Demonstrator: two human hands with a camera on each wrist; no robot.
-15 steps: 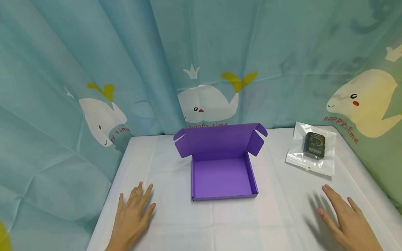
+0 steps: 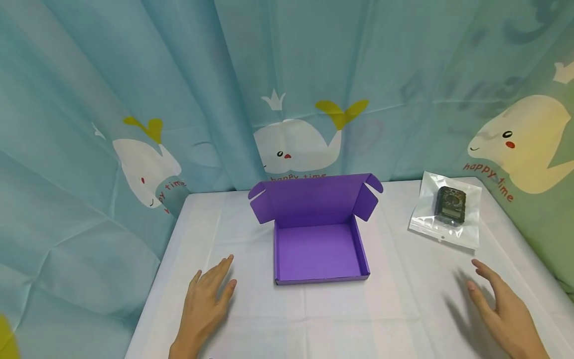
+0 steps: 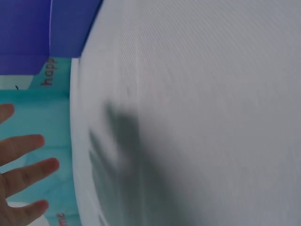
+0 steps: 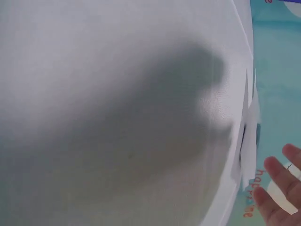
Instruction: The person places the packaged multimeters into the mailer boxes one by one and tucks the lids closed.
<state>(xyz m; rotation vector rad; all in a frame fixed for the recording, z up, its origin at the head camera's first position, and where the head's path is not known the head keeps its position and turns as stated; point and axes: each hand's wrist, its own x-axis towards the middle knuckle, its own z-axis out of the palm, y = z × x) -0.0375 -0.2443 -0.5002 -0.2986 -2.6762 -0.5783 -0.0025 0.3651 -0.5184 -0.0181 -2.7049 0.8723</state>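
Backdrop: teal curtain (image 2: 134, 75) printed with white whales (captioned "happy time")
Furniture: table under a white cloth (image 2: 314, 319)
Light: even, soft

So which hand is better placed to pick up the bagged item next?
Probably the right hand. It hovers open on the same side as the clear bag holding a dark device, with only bare tablecloth between them. The left hand is open too, but the open purple box lies between it and the bag.
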